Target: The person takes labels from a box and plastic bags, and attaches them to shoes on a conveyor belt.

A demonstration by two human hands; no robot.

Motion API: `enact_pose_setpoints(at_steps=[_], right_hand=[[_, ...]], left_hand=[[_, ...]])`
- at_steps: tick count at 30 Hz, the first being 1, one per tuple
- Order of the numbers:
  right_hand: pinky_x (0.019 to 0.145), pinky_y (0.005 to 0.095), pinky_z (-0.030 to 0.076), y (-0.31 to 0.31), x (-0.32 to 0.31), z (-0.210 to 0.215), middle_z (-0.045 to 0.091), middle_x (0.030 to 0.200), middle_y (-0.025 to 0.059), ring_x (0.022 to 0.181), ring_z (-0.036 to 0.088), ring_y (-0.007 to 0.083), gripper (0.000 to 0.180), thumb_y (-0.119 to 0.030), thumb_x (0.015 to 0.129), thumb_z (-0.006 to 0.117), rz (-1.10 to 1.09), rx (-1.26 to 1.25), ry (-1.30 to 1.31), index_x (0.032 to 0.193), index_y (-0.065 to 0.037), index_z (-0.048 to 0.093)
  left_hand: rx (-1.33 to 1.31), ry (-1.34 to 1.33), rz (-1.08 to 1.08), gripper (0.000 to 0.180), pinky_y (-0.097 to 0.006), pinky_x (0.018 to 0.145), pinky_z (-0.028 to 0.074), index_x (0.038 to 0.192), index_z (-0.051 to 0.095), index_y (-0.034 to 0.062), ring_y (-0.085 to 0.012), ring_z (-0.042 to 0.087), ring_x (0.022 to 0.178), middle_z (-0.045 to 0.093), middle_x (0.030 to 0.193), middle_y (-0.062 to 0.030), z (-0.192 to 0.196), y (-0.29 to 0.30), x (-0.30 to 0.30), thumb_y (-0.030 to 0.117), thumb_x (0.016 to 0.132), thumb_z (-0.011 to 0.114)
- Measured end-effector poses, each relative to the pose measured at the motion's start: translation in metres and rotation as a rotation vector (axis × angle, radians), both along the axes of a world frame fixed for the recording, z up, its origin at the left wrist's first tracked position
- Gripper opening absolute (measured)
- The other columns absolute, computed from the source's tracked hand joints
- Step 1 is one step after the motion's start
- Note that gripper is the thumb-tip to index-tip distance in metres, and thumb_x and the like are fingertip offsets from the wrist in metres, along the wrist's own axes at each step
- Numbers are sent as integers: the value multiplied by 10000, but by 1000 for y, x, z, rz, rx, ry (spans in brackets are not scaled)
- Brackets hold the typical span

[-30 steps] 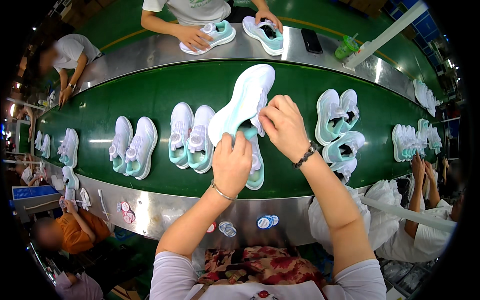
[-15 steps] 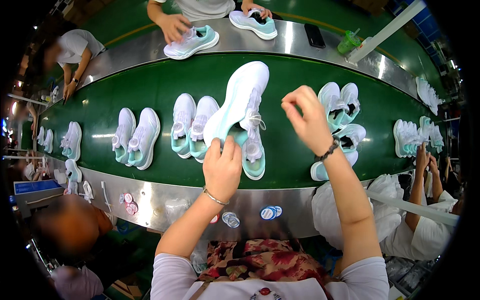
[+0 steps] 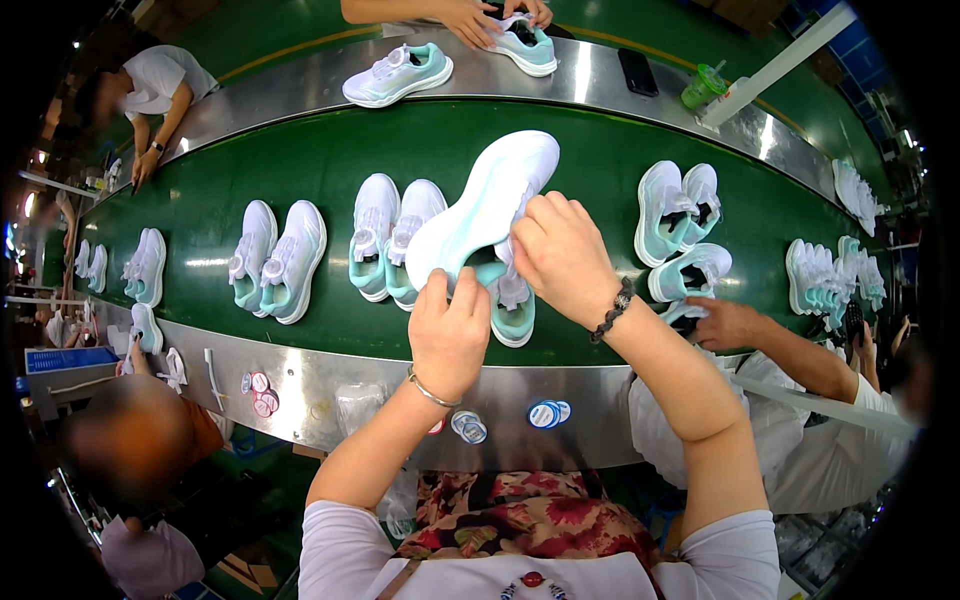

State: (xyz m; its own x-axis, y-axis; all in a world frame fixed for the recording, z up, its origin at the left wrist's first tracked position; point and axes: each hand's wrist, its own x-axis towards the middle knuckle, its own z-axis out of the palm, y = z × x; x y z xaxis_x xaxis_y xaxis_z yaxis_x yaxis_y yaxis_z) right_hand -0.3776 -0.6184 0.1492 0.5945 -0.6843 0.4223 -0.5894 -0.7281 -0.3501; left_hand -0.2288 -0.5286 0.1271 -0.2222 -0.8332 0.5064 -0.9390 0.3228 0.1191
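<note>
A white and mint sneaker [image 3: 480,195] is held tilted over the green belt, its sole side partly turned up. My left hand [image 3: 450,325] grips it at the heel and collar, with the thumb and fingers around the opening. On its upper, by the lacing, my right hand [image 3: 568,255] is closed; the fingertips hide what exactly they pinch. Another sneaker [image 3: 513,322] stands on the belt just beneath the held one and is partly covered by it. To the left of them is a pair with clear round dials, the nearer being a sneaker [image 3: 375,225].
More sneaker pairs [image 3: 293,260] line the green belt [image 3: 590,140]. At right, a co-worker's hand [image 3: 725,322] touches a sneaker. Across the belt, another person's hands [image 3: 480,20] work on a shoe. Round stickers [image 3: 545,413] lie on the metal ledge [image 3: 310,385]; a phone [image 3: 638,73] lies opposite.
My right hand has moved left onto the held sneaker's upper. A co-worker's hand has reached in at right. The person opposite now has both hands on one shoe. The belt's shoes have shifted slightly.
</note>
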Motion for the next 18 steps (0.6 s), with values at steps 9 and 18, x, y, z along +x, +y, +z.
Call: enact_pose_setpoints(at_steps=[9, 18], right_hand=[[643, 357, 429, 1, -15, -10, 485, 767, 107, 744, 490, 286, 74, -12, 691, 561, 120, 281, -140, 738, -17, 504], [664, 376, 451, -4, -7, -12, 503, 791, 128, 768, 512, 297, 79, -40, 696, 572, 209, 245, 132, 757, -9, 533]], left_hand=[[4, 24, -73, 142, -346, 646, 463, 756, 590, -21, -299, 517, 831, 565, 944, -125, -2, 18, 2, 47, 631, 585], [24, -33, -133, 100, -329, 616, 436, 674, 550, -5, -262, 474, 760, 528, 865, -118, 6, 19, 12, 65, 605, 563]])
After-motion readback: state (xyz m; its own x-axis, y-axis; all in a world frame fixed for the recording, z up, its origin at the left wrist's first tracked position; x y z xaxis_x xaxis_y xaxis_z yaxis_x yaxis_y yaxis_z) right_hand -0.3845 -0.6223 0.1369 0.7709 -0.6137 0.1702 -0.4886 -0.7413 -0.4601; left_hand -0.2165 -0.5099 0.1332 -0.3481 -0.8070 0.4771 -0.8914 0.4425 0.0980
